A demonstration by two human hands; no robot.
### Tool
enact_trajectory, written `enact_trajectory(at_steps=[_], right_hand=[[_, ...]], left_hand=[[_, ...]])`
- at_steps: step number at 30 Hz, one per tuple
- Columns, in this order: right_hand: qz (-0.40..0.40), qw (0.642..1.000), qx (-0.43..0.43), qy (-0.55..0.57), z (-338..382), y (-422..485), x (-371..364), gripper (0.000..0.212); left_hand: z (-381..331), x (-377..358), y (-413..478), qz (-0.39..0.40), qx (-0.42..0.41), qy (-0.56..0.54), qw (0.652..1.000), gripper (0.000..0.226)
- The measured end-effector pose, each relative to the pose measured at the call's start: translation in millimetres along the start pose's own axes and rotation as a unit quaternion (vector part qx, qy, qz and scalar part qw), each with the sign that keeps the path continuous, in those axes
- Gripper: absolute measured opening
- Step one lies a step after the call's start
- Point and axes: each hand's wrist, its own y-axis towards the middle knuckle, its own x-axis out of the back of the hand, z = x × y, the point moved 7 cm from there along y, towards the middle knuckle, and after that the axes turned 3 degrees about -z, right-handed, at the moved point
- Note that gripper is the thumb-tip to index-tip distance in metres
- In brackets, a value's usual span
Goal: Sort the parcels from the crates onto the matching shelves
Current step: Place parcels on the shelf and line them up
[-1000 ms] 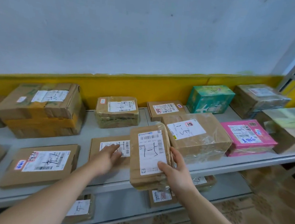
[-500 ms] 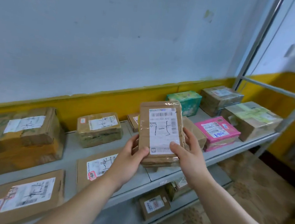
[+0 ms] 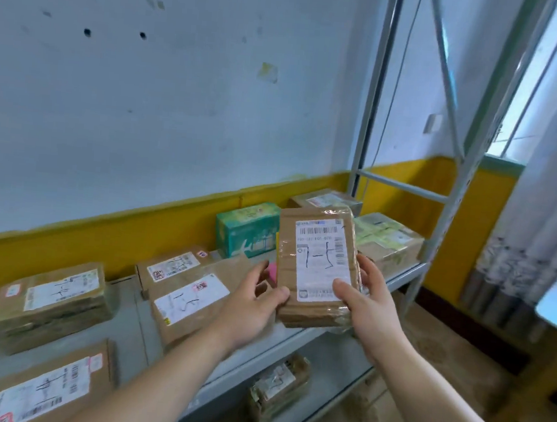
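Brown parcel (image 3: 316, 268) held upright in both hands above the grey shelf (image 3: 125, 325).
Just right of frame centre, the left hand (image 3: 248, 309) grips its lower left edge and the right hand (image 3: 368, 303) its lower right, thumb on the label; the blurred handwritten mark may read 1-7.

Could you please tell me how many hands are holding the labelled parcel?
2: the left hand grips the parcel at its lower left edge, the right hand its lower right edge. Neither is hidden.

Bare left hand (image 3: 248, 306) and right hand (image 3: 368, 306), bare forearms (image 3: 169, 363)
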Motion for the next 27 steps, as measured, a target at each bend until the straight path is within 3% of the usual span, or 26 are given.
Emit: enact_trajectory(at_steps=[5,11,14,18,20,27], right_hand=[[0.001,0.999,-0.033,-0.019,-22.2,45.0,49.1,0.058],[0.032,0.997,-0.067,-0.018,-40.7,77.8,42.5,0.064],[0.036,0.996,-0.078,-0.014,-48.8,90.1,28.6,0.063],[0.044,0.995,-0.092,-0.017,-55.0,105.7,5.5,0.062],[0.052,0.994,-0.099,-0.018,-56.6,114.2,-7.1,0.062],[0.066,0.988,-0.135,-0.031,-83.7,136.8,-43.8,0.067]], left_hand=[[-6.9,-55.8,29.9,0.017,0.014,0.048,0.999,0.058],[13.0,-38.6,50.6,-0.005,0.056,0.123,0.991,0.059],[47.5,0.5,70.8,-0.038,0.085,0.245,0.965,0.062],[89.9,44.0,92.1,-0.044,0.096,0.443,0.89,0.066],[111.3,55.5,97.2,-0.036,0.121,0.477,0.87,0.069],[133.2,58.3,103.3,-0.032,0.123,0.506,0.853,0.074]])
